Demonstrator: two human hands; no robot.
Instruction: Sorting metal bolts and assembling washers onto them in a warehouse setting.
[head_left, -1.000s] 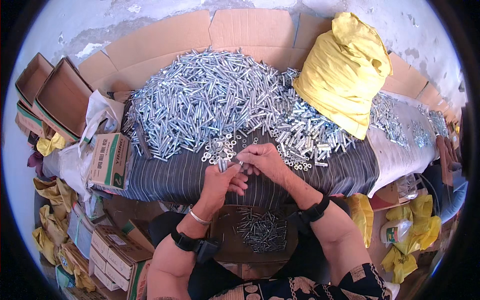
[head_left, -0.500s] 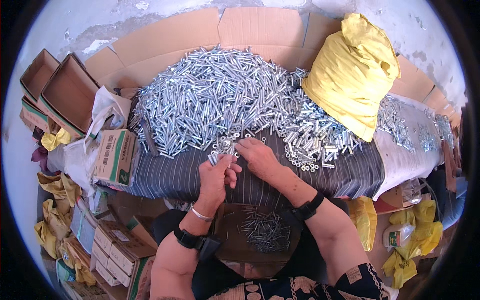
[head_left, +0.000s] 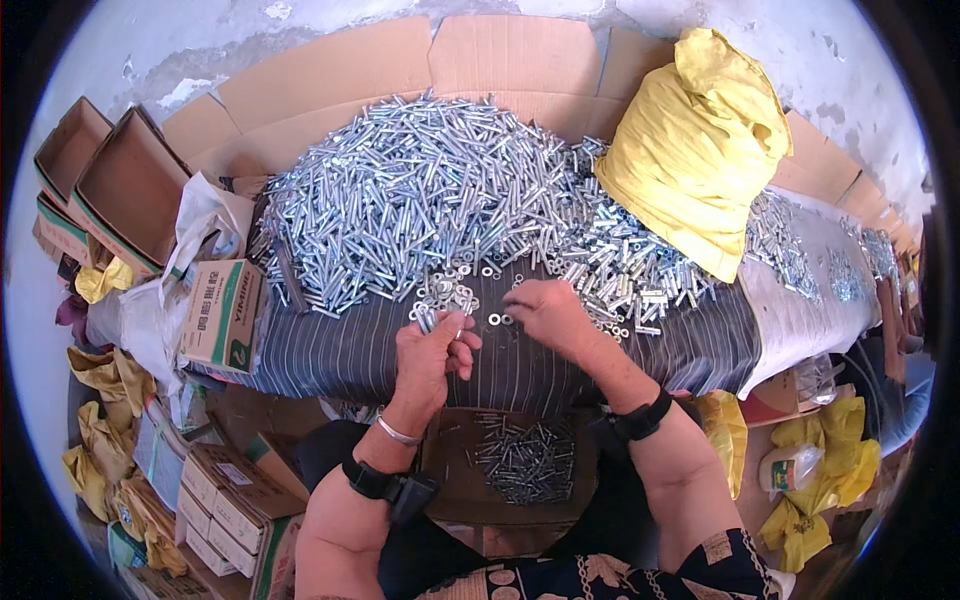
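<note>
Bolts (head_left: 426, 322) poke up from the left hand (head_left: 428, 354), pinched between thumb and curled fingers. At its two o'clock, the right hand (head_left: 556, 314) has fingertips drawn close together; whether they hold anything, I cannot tell. Washers (head_left: 445, 292) lie just past the left hand at twelve; beyond rises a heap (head_left: 430, 200) of bolts. Outward: sack (head_left: 700, 150) at two, carton (head_left: 222, 315) at nine.

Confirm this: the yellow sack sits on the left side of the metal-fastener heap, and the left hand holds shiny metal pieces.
Not quite: in the head view, the yellow sack sits on the right side of the metal-fastener heap, not the left. The left hand does hold shiny metal pieces.
</note>
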